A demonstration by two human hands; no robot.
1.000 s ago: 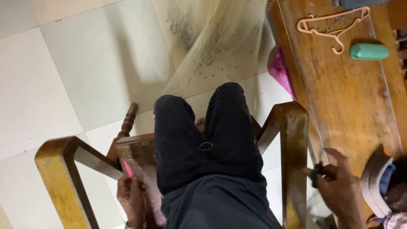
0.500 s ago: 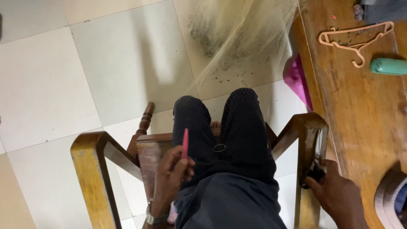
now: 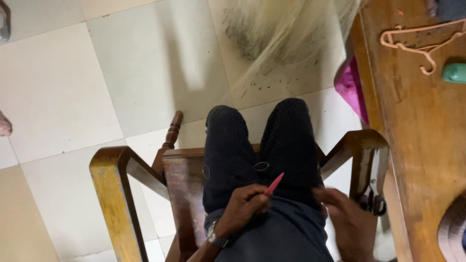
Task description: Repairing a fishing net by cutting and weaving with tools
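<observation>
The pink pen (image 3: 274, 185) is over the lap, pinched in the closed fingers of the left hand (image 3: 241, 206). The right hand (image 3: 342, 218) rests open on the thigh, holding nothing. A loose pinch could drop the pen between the legs onto the wooden chair (image 3: 116, 194).

Pink pen (image 3: 274, 185), dark dotted trousers (image 3: 257, 145)

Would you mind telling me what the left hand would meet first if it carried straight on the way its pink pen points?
Probably the right thigh; depth is unclear, so the left hand might pass above it.
</observation>
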